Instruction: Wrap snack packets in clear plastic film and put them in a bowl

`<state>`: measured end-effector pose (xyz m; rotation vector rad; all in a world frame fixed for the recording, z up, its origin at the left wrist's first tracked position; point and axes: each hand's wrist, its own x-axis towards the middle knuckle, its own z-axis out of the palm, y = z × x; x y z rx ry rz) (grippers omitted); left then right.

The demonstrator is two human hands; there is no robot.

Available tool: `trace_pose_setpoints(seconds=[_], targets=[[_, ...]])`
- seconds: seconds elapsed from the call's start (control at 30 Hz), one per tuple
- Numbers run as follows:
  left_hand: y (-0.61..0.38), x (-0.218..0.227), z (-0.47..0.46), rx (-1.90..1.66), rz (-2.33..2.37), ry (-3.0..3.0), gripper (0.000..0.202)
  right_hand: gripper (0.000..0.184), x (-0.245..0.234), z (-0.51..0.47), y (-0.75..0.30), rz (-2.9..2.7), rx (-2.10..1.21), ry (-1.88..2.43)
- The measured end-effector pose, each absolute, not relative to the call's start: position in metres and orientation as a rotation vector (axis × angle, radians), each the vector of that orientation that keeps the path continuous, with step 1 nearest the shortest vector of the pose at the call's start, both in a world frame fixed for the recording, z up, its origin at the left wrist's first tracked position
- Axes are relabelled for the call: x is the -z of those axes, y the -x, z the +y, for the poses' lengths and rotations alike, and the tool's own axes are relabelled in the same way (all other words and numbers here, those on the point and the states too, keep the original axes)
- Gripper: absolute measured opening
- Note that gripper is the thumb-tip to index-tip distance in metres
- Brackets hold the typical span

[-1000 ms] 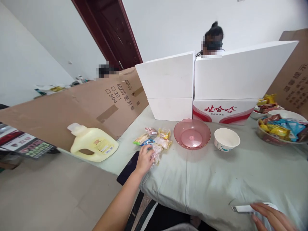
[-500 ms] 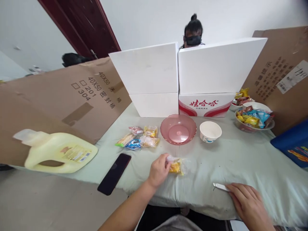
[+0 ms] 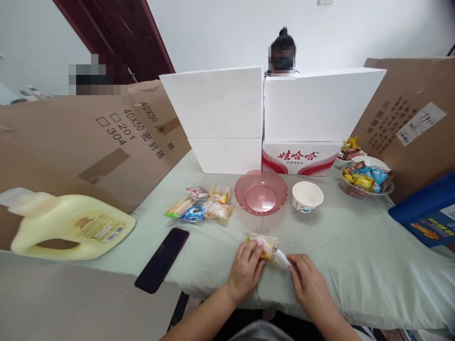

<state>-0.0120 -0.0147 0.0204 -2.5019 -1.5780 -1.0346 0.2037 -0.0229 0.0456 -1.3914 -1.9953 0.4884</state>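
Observation:
On the cloth near the front edge lies a clear and yellow snack packet (image 3: 263, 240). My left hand (image 3: 246, 271) has its fingers closed over the packet's left and near side, holding it against the cloth. A slim white utility knife (image 3: 283, 257) is pinched in my right hand (image 3: 308, 283). Its dark tip touches or nearly touches the packet's right end; I cannot tell whether it has gone in. Beyond my hands stand a pink translucent bowl (image 3: 241, 201) and a white paper bowl (image 3: 303, 202). Several wrapped snacks (image 3: 194, 213) lie in a group left of the pink bowl.
A black phone (image 3: 162, 260) and a yellow detergent bottle (image 3: 106, 227) lie on the left. Snack-filled bowls (image 3: 377, 190) and a blue container (image 3: 426, 218) stand right. White boxes (image 3: 216, 109) form a wall at the back, with a person behind. Cardboard (image 3: 117, 137) flanks the table.
My right hand has moved left and brought the utility knife up to the packet. The fingers of my left hand now lie over the packet instead of pinching its upper left edge.

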Motion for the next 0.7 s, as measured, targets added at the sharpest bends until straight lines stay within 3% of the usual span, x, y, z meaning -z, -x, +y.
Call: trace_pose_setpoints(seconds=[0.7], targets=[[0.015, -0.021, -0.015, 1.361, -1.422, 2.485, 0.017, 0.029, -0.071, -0.003, -0.163, -2.196, -0.506, 1.350]])
